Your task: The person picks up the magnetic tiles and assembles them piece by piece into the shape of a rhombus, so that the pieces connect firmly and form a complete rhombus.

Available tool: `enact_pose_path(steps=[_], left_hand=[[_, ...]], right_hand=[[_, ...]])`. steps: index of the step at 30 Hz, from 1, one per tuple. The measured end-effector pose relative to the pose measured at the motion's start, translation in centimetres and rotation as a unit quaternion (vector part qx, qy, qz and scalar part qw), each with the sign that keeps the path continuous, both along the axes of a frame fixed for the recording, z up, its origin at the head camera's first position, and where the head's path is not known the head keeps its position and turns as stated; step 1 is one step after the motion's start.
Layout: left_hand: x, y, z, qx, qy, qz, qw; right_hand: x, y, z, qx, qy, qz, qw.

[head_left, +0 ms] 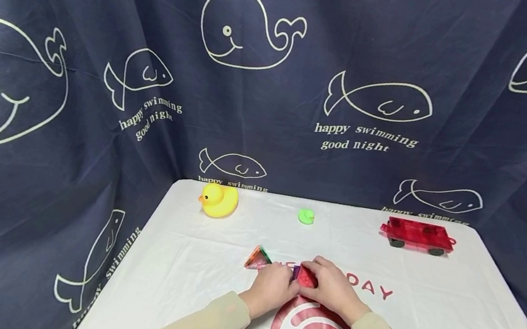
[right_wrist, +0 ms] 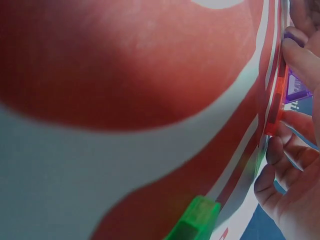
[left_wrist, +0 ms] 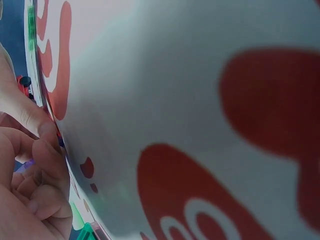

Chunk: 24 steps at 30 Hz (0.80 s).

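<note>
Both hands meet low over the middle of the white table. My left hand [head_left: 271, 286] pinches a purple magnetic tile [head_left: 296, 272], largely covered by its fingers. From the other side, my right hand [head_left: 333, 287] grips a red magnetic tile [head_left: 307, 277] with thumb and fingers. In the right wrist view the red tile [right_wrist: 276, 107] lies along the tabletop, and the purple tile [right_wrist: 298, 87] stands up against it. Left of my left hand stands a triangular piece [head_left: 257, 258] with orange and green edges.
Along the far edge are a yellow duck [head_left: 219, 201], a small green duck [head_left: 306, 216] and a red wheeled car base [head_left: 417, 237]. A green tile [right_wrist: 197, 220] shows close up in the right wrist view. A dark printed curtain [head_left: 272, 104] hangs behind the table.
</note>
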State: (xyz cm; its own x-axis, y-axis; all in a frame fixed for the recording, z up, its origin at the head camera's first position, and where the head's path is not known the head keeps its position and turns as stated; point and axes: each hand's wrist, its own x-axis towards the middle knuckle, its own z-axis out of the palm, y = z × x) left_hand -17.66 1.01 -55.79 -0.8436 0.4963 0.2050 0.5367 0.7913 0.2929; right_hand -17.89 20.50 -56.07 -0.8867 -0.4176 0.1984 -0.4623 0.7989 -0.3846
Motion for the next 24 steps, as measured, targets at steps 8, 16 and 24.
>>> enact_pose_path(steps=[8, 16, 24], left_hand=[[-0.39, 0.17, -0.16, 0.017, -0.018, 0.006, 0.9997], [-0.48, -0.11, -0.54, 0.027, -0.011, -0.009, 0.9995], [-0.27, -0.57, -0.56, 0.050, 0.002, -0.015, 0.9986]], right_hand=[[-0.10, -0.09, -0.28, -0.006, 0.016, 0.004, 0.9999], [-0.17, -0.01, -0.34, -0.003, 0.014, 0.004, 0.9999], [-0.14, -0.22, -0.32, 0.010, 0.004, -0.004, 0.9999]])
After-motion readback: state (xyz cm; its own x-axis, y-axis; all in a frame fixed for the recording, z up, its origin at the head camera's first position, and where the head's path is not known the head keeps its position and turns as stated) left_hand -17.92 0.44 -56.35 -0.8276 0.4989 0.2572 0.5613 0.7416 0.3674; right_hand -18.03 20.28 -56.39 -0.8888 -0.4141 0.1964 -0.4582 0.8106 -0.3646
